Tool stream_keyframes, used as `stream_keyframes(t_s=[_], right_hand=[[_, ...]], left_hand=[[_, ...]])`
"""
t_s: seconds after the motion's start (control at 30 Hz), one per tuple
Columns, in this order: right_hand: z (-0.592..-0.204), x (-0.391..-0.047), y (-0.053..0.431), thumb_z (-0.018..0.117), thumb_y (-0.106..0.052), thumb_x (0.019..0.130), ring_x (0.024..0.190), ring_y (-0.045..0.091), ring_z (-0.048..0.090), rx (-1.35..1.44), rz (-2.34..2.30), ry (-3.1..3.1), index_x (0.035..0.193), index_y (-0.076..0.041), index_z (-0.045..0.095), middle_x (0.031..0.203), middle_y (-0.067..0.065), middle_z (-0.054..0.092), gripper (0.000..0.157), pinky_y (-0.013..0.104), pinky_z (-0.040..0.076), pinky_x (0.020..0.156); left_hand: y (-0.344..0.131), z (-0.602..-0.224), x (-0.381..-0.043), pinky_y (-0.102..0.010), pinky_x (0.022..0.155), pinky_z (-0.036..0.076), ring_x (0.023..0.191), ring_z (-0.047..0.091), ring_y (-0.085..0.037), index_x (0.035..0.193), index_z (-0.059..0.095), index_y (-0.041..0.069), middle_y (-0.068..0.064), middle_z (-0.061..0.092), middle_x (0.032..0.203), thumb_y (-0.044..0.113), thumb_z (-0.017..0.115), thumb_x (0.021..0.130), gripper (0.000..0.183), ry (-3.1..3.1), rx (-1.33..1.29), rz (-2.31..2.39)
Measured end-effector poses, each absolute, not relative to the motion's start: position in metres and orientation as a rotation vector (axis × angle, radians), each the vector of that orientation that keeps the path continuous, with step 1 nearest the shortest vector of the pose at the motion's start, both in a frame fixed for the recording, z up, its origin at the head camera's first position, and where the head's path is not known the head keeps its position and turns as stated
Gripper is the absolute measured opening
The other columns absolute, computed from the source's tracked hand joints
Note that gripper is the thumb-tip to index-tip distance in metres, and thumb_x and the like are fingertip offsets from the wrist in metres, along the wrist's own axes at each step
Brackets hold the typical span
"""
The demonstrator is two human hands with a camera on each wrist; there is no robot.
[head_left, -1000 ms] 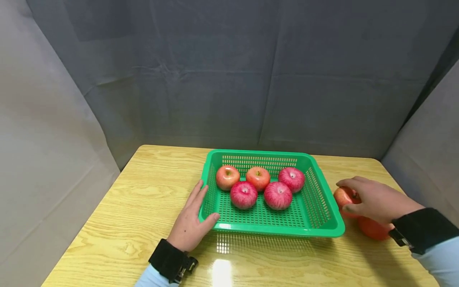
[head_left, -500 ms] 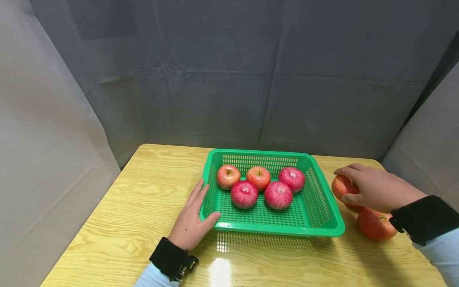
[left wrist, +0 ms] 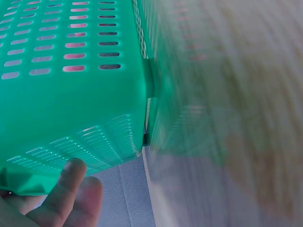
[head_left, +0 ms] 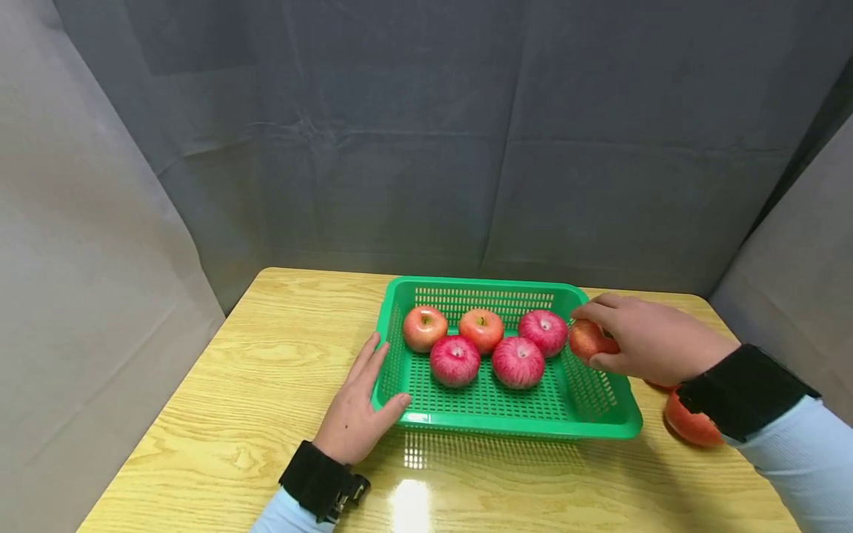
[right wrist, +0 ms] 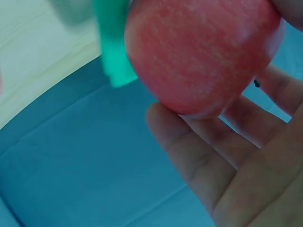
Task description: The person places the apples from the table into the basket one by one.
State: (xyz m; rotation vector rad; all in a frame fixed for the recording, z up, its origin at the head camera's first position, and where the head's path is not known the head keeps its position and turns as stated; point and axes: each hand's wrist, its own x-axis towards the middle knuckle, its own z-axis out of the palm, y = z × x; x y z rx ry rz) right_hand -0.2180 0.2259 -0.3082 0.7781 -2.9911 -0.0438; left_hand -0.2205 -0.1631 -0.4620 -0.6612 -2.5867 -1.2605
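My right hand (head_left: 656,337) grips a red apple (head_left: 589,340) over the right rim of a green plastic basket (head_left: 500,426). In the right wrist view, fingers and thumb hold that apple (right wrist: 199,52) from its sides. My left hand (head_left: 355,420) rests against the basket's left side, fingers straight along the wall and thumb on the rim near the front corner. The left wrist view shows its fingertips at the slotted wall (left wrist: 71,104). Several apples lie inside the basket, among them a striped crimson one (head_left: 517,363) and a paler red one (head_left: 424,329).
Right of the basket, a red apple (head_left: 693,420) sits on the wooden table (head_left: 220,385), partly behind the right wrist. A sliver of another apple (head_left: 660,385) shows beneath the right hand. Grey cloth (head_left: 373,148) hangs behind the table.
My right hand has lifted the apple from the table at the right and carried it left over the basket's rim. The left hand and the basket stay in place.
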Motion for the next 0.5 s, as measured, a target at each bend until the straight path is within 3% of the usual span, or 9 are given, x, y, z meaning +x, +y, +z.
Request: stream_keyframes(t_s=[0.23,0.5], right_hand=[[-0.311,-0.220,0.194,0.078,-0.034,0.075,0.082,0.012,0.050,0.950,-0.048,-2.932,0.123,-0.015,0.059,0.108,-0.002,0.056,0.055,0.030,0.051,0.065],[-0.316,-0.218,0.162,0.076,-0.029,0.076,0.090,0.010,0.047,1.099,0.032,-2.912,0.120,-0.021,0.059,0.112,-0.007,0.054,0.048,0.030,0.051,0.069]], left_hand=[[-0.164,-0.461,-0.219,-0.052,0.100,0.038,0.135,0.018,-0.010,0.150,0.024,0.015,0.004,0.010,0.157,0.058,0.055,0.089,0.081,-2.593,-0.651,-1.262],[-0.164,-0.462,-0.220,-0.053,0.098,0.039,0.135,0.019,-0.011,0.150,0.025,0.015,0.004,0.009,0.157,0.058,0.055,0.088,0.081,-2.587,-0.661,-1.253]])
